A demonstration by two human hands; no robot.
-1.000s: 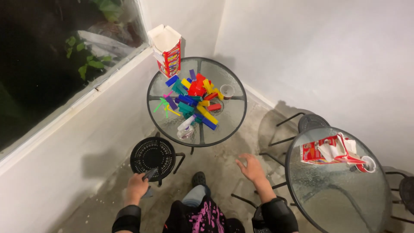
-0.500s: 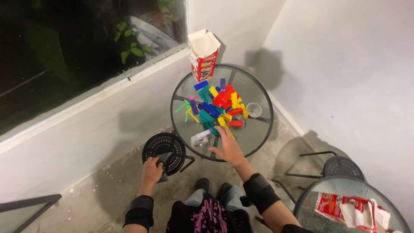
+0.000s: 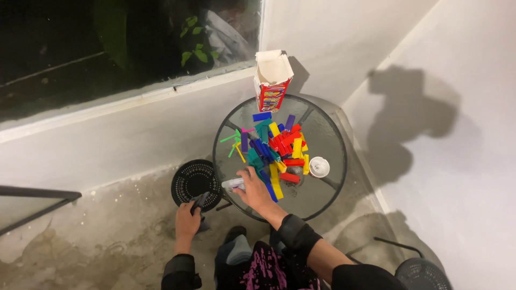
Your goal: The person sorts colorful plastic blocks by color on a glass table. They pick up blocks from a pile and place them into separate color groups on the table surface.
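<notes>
The right hand rests on the near left part of the round glass worktop. Its fingers are bent over a small grey and white thing that pokes out on their left side. They seem to hold it, but I cannot tell what the thing is.

Just past the fingers, farther from the person, lies a pile of small colourful toy blocks, red, blue, yellow, green and purple. A long yellow block lies just beside the fingers on their right. A small white round cup stands on the glass, farther to the right of the fingers. At the far edge of the worktop, well away from the fingers, stands an open red cardboard box.

The left hand is down low by the round black seat of a metal stool. Its fingers are closed around a small dark thing that sits at the near edge of the seat. The stool is just left of the worktop.
</notes>
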